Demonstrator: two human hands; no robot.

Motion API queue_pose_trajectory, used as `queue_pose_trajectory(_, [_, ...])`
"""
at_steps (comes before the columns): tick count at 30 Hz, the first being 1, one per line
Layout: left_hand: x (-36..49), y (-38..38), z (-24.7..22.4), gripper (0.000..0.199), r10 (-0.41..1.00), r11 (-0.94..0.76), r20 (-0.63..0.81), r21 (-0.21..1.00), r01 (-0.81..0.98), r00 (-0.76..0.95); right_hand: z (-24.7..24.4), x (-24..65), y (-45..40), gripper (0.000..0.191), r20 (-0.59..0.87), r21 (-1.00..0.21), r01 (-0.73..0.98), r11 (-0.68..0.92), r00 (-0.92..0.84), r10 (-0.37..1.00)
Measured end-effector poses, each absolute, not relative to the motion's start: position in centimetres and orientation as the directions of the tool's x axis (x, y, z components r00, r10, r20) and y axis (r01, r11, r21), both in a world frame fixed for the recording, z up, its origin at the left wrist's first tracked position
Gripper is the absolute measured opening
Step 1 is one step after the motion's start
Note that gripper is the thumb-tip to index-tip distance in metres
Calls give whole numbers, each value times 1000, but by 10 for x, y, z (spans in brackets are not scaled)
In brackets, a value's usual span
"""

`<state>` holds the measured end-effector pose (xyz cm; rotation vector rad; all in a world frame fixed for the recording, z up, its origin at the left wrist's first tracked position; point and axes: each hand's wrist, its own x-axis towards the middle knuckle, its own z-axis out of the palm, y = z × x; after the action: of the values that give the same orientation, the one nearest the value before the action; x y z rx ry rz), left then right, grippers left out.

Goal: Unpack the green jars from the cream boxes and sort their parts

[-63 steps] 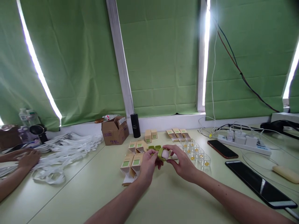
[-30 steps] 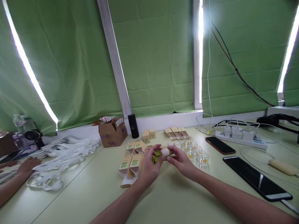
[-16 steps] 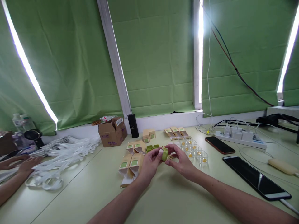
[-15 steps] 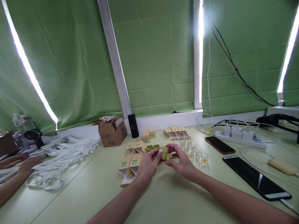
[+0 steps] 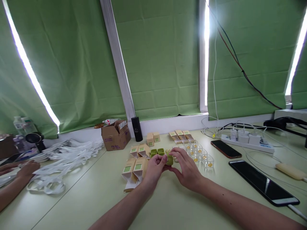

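A small olive-green case (image 5: 169,160) is held just above the table between my two hands. My left hand (image 5: 155,168) pinches its left side between thumb and fingers. Curled around the right side, my right hand (image 5: 187,169) has its fingertips on the top and its thumb near the bottom edge. Behind the left fingers lie several green pieces of similar colour (image 5: 157,150). Open kraft paper boxes (image 5: 134,169) with green labels stand left of my left hand. Beyond my right hand are clear plastic cups (image 5: 203,156) with yellow centres.
More kraft boxes (image 5: 181,136), a black cylinder (image 5: 136,129) and a cardboard carton (image 5: 115,139) stand at the back. On the right are two phones (image 5: 263,182), a power strip (image 5: 249,143) and cables. White straps (image 5: 69,163) and another person's hands (image 5: 28,169) are at left.
The green case has been turned in my hands, and the ring-like loop on its right no longer shows. My right fingers have shifted over it. The other person's hand has moved slightly.
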<state>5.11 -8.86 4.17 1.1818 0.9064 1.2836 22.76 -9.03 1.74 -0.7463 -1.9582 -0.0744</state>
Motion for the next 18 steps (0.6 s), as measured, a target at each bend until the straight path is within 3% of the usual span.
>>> queue_pose_trajectory(4, [52, -89, 41, 55, 988, -104, 118, 984, -142, 100, 16, 226, -89, 41, 810, -227, 551, 803, -351, 470])
queue_pose_trajectory(8, [52, -87, 38, 59, 985, -122, 132, 988, -92, 113, 15, 227, -88, 40, 793, -284, 515, 809, -349, 500])
queue_pose_trajectory(11, [49, -87, 38, 57, 959, -259, 259, 966, -14, 117, 15, 227, -87, 40, 793, -368, 453, 812, -303, 529])
queue_pose_trajectory(15, [38, -90, 41, 31, 816, -573, 569, 774, 269, 100, 17, 226, -85, 38, 776, -491, 370, 789, -225, 589])
queue_pose_trajectory(18, [32, -92, 42, 35, 678, -721, 693, 564, 402, 244, 19, 226, -85, 34, 750, -572, 302, 762, -183, 635])
